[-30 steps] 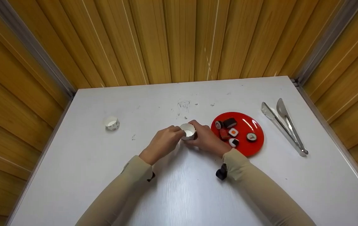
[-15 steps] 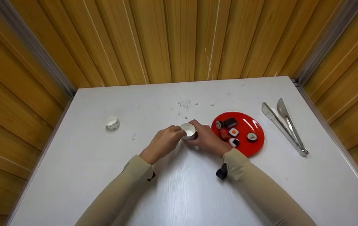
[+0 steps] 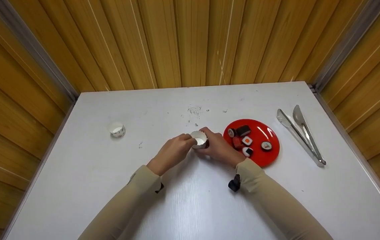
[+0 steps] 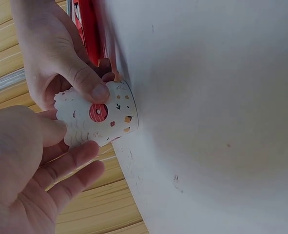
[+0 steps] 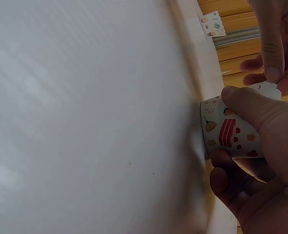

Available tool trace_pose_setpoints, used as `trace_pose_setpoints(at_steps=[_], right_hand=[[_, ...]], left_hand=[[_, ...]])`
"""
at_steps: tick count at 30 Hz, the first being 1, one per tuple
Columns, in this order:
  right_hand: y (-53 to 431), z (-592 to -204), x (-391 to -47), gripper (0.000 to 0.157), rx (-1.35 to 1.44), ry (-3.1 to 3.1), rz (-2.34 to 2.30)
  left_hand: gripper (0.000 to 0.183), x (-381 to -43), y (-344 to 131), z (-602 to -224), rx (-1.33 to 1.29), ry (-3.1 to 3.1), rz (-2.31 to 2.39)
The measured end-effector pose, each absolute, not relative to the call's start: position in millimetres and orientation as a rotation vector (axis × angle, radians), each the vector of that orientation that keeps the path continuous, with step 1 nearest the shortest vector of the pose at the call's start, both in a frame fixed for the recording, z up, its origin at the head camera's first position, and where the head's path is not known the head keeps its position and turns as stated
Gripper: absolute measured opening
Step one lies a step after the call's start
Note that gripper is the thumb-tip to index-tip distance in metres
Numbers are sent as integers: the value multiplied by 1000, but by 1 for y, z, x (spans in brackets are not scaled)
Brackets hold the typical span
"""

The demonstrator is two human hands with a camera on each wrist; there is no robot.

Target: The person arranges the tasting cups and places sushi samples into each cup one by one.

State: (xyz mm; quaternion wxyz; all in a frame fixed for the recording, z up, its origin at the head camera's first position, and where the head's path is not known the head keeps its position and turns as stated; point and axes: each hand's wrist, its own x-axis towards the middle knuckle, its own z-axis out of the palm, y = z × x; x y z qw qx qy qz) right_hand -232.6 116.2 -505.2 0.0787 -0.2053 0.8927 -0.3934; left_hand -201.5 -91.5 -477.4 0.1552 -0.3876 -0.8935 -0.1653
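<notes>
Your left hand (image 3: pixel 173 149) is pinching the scalloped rim of a cup (image 4: pixel 115 112) between thumb and index finger, while its other fingers (image 4: pixel 78 184) are extending loosely, slightly apart. Your right hand (image 3: pixel 219 146) is gripping the cup's side, thumb and fingers curling round it. Layered edges are showing at the rim, so you may be holding several nested cups.

Hardly anything is changing from the last half second: both hands and the cup are keeping their places, so the work at the rim seems to be pausing.

The cup is sitting near the middle of the bench (image 3: pixel 183 203), its mouth facing up, its long axis running base to rim, roughly upright. You cannot tell whether its base is touching down.

Just beyond your right hand, the plate (image 3: pixel 262 158) is carrying six sushi pieces (image 3: pixel 247 141). Farther right, the tongs (image 3: pixel 298 116) are lying spread. Well to the left, a second cup (image 3: pixel 118 132) is standing.
</notes>
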Motion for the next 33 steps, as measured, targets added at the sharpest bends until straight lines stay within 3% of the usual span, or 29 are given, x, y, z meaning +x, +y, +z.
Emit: trace_pose_setpoints(at_steps=[33], right_hand=[[117,-506,-233,61,-646,2726,-1148]], left_hand=[[6,-202,-96,-470,-1098,-2399,-590]])
